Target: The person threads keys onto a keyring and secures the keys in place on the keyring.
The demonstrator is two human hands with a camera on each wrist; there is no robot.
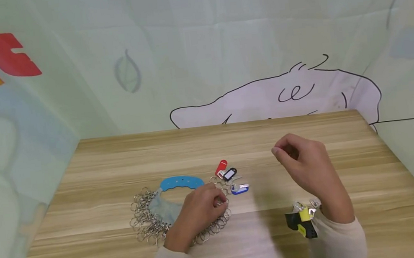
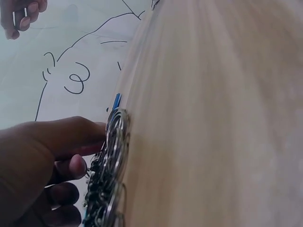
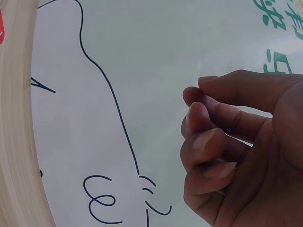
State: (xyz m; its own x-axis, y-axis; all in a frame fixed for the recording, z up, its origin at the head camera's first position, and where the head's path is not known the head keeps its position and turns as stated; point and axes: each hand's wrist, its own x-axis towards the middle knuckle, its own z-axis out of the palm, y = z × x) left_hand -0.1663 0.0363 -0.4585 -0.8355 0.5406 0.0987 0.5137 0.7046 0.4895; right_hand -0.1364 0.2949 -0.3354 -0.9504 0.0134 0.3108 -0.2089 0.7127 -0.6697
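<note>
My left hand [image 1: 202,207] is at the right part of a bunch of metal key rings [image 1: 144,215], its fingertips right at the rings in the left wrist view. I cannot tell if it pinches one. The rings edge a pale blue holder [image 1: 158,207] with a bright blue handle [image 1: 181,182]. Just beyond that hand lie a red key tag [image 1: 221,167], a black-framed tag [image 1: 230,174] and a blue tag [image 1: 241,190] with a silver key. My right hand [image 1: 307,164] is raised above the table to the right, fingers curled, thumb against the index finger, nothing visible between them.
By the right wrist sit yellow pieces [image 1: 305,214], black pieces [image 1: 294,220] and silvery keys [image 1: 314,203]. The wooden table [image 1: 100,157] ends at a printed cloth backdrop [image 1: 198,50] behind and at both sides.
</note>
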